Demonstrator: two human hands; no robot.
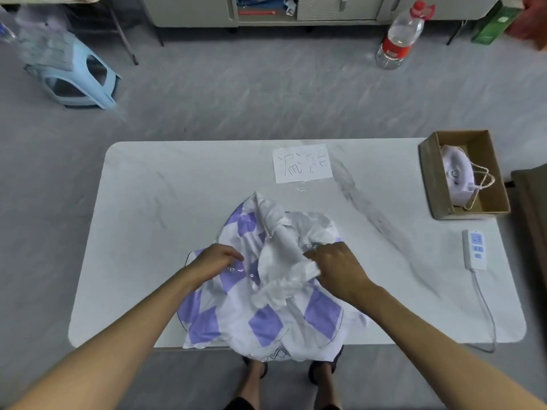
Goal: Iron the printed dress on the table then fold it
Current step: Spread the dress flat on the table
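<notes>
Zero ironing done: both hands, left [217, 258] and right [334, 266], grip the bunched dress [266, 291]; iron [457, 177] boxed, spreading, ironing and folding all left.

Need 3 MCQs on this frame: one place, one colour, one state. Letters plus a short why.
1. Where is the iron?
A on the dress
B in the cardboard box
C on the floor

2. What colour are the diamonds on the dress?
A purple
B green
C red

3. How does the dress lie?
A folded flat
B hanging up
C crumpled and gripped

Answers:
1 B, the iron sits inside the box at the far right of the table.
2 A, purple diamonds on white.
3 C, left hand and right hand grip bunched cloth.
</notes>
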